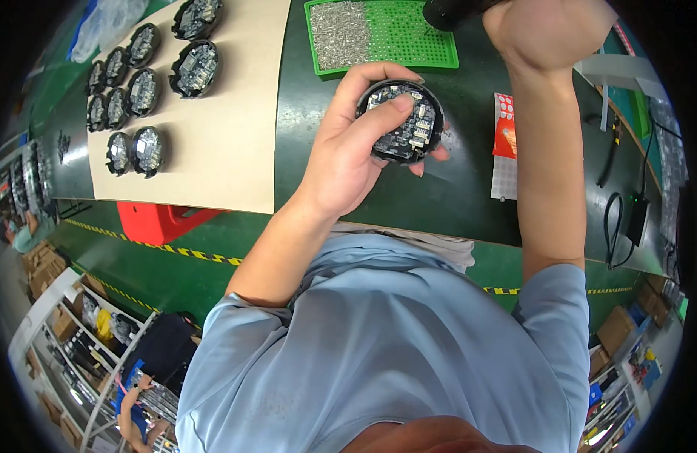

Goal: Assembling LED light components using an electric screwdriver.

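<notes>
Here, left hand (344, 147) clamped around a round board (415, 134), above the table (461, 192), right hand (548, 34) well apart, at a black tool (450, 11) near the tray (416, 53), its grip too hidden to tell

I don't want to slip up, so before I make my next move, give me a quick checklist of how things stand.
1. Round black unit held in the left grip: ok.
2. Circuit board facing up: ok, its components show.
3. Thumb clear of the board: not ok, it lies across it.
4. Dark cylindrical object apart from the unit: ok, there's a gap.
5. Right grip closed on that object: cannot tell, fingers out of sight.
6. Small metal pieces inside the green tray: ok, heaped at its left.
</notes>
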Action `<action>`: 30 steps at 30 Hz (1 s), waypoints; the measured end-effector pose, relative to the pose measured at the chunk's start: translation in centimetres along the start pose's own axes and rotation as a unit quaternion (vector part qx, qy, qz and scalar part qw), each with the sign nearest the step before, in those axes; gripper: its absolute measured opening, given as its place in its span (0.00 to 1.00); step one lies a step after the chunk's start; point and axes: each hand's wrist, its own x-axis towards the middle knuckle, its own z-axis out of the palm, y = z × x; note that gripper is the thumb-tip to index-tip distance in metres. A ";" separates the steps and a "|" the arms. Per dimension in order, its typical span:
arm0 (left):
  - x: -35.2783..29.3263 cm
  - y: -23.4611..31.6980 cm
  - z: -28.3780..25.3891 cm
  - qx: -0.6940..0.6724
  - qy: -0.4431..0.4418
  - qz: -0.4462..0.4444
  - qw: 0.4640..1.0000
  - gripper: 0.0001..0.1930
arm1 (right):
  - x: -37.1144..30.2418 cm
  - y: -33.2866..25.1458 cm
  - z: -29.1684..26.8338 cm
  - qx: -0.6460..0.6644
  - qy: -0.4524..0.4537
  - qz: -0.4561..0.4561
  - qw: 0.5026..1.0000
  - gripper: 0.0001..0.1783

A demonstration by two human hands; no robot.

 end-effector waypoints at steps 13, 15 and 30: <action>0.2 0.1 0.1 -0.013 -0.010 -0.009 1.000 0.16 | -0.9 -1.7 -1.1 0.024 -0.031 -0.008 0.999 0.35; 0.2 -0.1 -0.1 -0.024 -0.006 -0.001 1.000 0.15 | -1.8 -2.5 -1.7 0.036 -0.046 -0.008 0.998 0.35; 0.1 -0.1 0.1 -0.007 -0.001 0.002 1.000 0.14 | -3.6 -4.0 0.8 0.047 -0.080 0.009 0.996 0.35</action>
